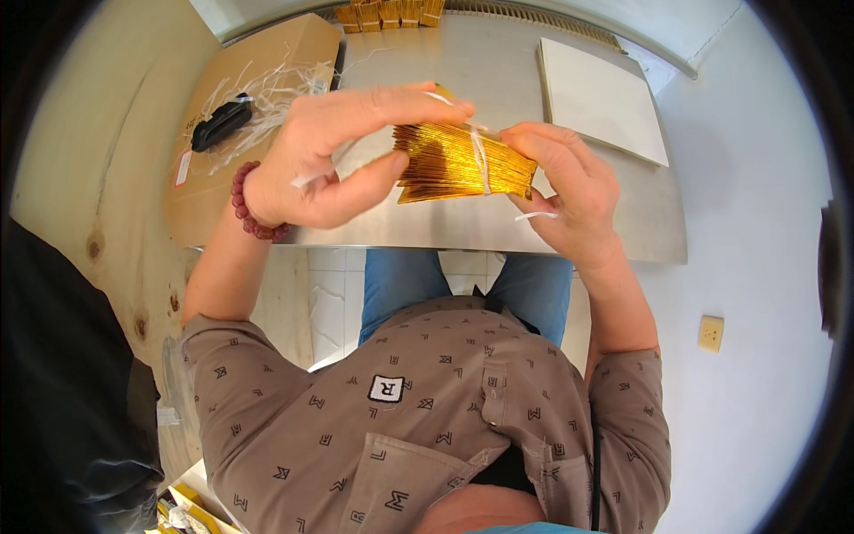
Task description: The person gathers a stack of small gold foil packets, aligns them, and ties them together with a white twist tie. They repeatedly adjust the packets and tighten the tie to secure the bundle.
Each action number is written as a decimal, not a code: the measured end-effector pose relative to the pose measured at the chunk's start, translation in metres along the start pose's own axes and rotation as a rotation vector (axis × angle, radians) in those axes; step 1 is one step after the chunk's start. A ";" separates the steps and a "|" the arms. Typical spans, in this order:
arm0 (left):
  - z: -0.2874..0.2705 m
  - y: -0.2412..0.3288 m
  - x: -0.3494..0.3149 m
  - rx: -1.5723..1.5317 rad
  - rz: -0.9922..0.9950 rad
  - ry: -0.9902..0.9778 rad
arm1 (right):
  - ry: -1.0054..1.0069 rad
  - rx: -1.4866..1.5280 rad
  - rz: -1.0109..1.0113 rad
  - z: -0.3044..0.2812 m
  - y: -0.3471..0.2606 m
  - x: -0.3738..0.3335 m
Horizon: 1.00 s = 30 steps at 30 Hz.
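A bundle of folded gold foil paper, its many layers fanned at the left, is held up above the metal table. White string circles it right of the middle. My right hand is closed on the right end, thumb and fingers pinching it, and a loose string end sticks out by its palm. My left hand is curled around the left end, fingers over the top edge and thumb against the side. More white string shows by its fingertips and palm. A beaded bracelet is on my left wrist.
The metal table has a cardboard sheet on its left, with loose white strings and a black object. A white board lies at the right. Several gold bundles stand at the far edge.
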State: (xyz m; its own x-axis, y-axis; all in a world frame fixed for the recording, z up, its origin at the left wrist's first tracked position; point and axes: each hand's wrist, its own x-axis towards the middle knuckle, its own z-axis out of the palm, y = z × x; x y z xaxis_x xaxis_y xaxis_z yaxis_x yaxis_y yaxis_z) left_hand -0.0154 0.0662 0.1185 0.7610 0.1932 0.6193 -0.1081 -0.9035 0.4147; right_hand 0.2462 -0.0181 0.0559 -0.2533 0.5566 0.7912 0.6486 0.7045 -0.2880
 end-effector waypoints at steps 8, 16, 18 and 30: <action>-0.018 -0.004 0.003 0.394 -0.112 0.006 | 0.066 0.056 -0.061 0.003 0.001 0.000; -0.025 -0.015 -0.007 0.186 -0.142 -0.079 | 0.050 0.205 0.069 0.001 0.002 -0.004; -0.018 -0.021 -0.016 0.145 -0.197 -0.054 | -0.050 0.202 0.268 -0.006 0.000 -0.009; 0.071 -0.053 -0.074 -0.140 -0.641 0.068 | -0.143 0.822 0.753 0.019 0.041 -0.039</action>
State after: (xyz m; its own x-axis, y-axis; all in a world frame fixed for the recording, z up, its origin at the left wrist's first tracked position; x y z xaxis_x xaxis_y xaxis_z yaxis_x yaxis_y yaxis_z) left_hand -0.0204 0.0725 0.0028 0.6604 0.7045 0.2599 0.2673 -0.5439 0.7954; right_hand 0.2690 -0.0025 0.0030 -0.1106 0.9712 0.2113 0.0135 0.2140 -0.9767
